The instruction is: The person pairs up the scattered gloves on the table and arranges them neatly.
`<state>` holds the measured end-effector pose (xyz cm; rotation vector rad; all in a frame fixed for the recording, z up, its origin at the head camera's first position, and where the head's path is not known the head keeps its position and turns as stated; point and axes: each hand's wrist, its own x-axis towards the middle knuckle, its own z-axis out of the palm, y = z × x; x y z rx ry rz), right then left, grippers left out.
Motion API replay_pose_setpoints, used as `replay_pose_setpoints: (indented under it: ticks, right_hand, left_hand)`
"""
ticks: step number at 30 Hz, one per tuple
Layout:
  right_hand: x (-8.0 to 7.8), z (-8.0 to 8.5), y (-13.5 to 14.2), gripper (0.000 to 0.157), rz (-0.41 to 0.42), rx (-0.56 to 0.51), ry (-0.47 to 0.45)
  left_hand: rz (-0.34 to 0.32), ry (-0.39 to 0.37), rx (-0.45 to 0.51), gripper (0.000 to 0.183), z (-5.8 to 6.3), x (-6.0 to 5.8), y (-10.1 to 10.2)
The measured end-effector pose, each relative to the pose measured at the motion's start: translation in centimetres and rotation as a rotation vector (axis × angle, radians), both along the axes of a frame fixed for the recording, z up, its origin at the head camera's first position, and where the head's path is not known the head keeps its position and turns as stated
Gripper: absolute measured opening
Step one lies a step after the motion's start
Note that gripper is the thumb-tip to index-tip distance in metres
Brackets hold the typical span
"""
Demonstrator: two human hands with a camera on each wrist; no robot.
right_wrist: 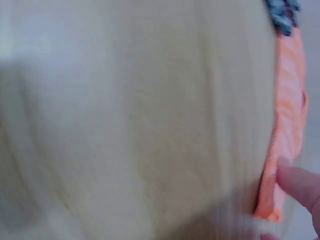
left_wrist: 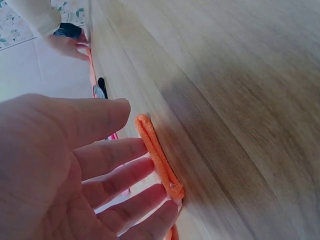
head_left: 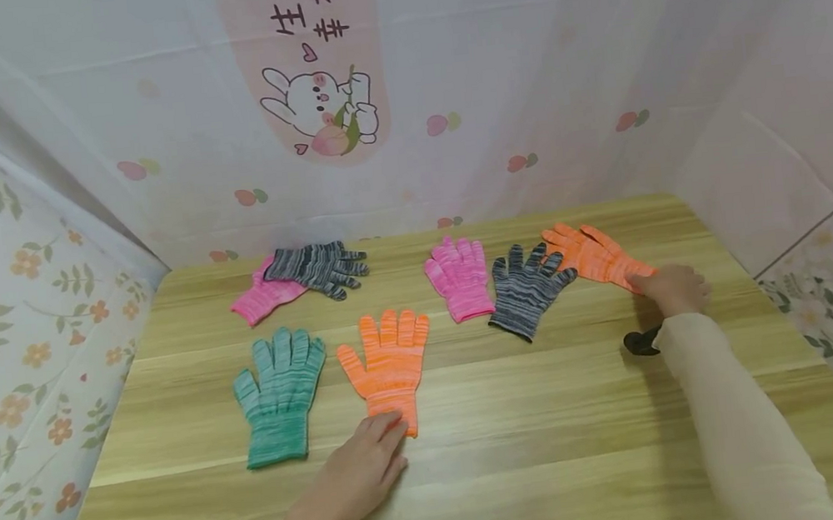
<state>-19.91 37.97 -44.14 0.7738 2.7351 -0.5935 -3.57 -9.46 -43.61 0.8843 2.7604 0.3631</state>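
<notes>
My left hand (head_left: 361, 470) rests its fingertips on the cuff of an orange glove (head_left: 390, 363) lying flat, palm-wide, at the table's middle. The left wrist view shows those fingers nearly straight against the cuff's folded edge (left_wrist: 159, 157), the thumb apart from it. At the far right, my right hand (head_left: 675, 289) pinches the cuff of a second orange glove (head_left: 593, 255). Its thumb (right_wrist: 297, 180) lies on that cuff in the right wrist view; most other fingers are out of frame. A grey striped glove (head_left: 530, 289) overlaps this orange glove's fingers.
A teal glove (head_left: 282, 398) lies left of the middle orange one. Behind it, another grey striped glove (head_left: 318, 268) lies across a pink glove (head_left: 262, 298). A second pink glove (head_left: 461, 279) sits beside the right grey one. Patterned cloth (head_left: 492, 110) hangs along the table's back edge.
</notes>
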Motion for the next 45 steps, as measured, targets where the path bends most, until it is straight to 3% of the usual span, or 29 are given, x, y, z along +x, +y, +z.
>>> replay_pose_setpoints:
  ticks: [2,5,9,12,14,17,20,23,27,32,35,40,45]
  right_hand:
    - [0.2,0.2,0.4,0.076,0.012,-0.058,-0.031]
    - [0.0,0.1,0.6,0.057,0.006,-0.123,0.018]
    - [-1.0,0.9,0.3,0.021,-0.069,-0.250,0.286]
    - [-2.0,3.2,-1.2,0.007,-0.056,-0.349,0.533]
    - [-2.7,5.2,-3.0,0.022,0.014,-0.375,0.634]
    - [-3.5,8.4,-6.1,0.036,0.193,-0.272,0.732]
    - [-3.6,11.3,-9.9,0.033,0.352,-0.145,0.788]
    - [-3.1,13.0,-13.7,0.026,0.477,-0.082,0.853]
    - [-2.2,13.9,-18.2,0.023,0.604,-0.119,0.856]
    - [-0.7,13.6,-23.0,0.028,0.736,-0.247,0.704]
    - [0.1,12.9,-25.6,0.028,0.797,-0.272,0.648]
    - [1.3,11.2,-28.9,0.024,0.861,-0.263,0.670]
    - [4.1,8.5,-31.2,0.020,0.988,-0.222,0.636]
  left_hand:
    - [0.005,-0.010,-0.001,0.043,0.0,0.0,-0.1]
    - [0.010,-0.009,-0.004,0.042,-0.1,0.0,-0.2]
    - [0.009,-0.009,0.007,0.042,0.0,0.0,-0.3]
    - [0.011,-0.017,0.009,0.041,0.0,0.0,-0.3]
    - [0.015,-0.016,0.005,0.041,0.0,0.0,-0.3]
    - [0.020,-0.006,0.003,0.040,-0.1,0.0,-0.4]
    - [0.025,0.001,0.005,0.040,-0.1,-0.1,-0.4]
    - [0.023,0.002,0.002,0.039,-0.1,-0.2,-0.4]
    - [0.011,0.009,-0.007,0.038,-0.2,-0.3,-0.3]
    - [0.014,0.013,-0.003,0.036,0.0,-0.3,-0.1]
    - [0.021,0.010,0.006,0.036,0.2,-0.3,0.0]
    - [0.024,0.005,0.007,0.036,0.4,-0.3,0.0]
    - [0.028,0.008,0.010,0.036,0.3,-0.1,-0.1]
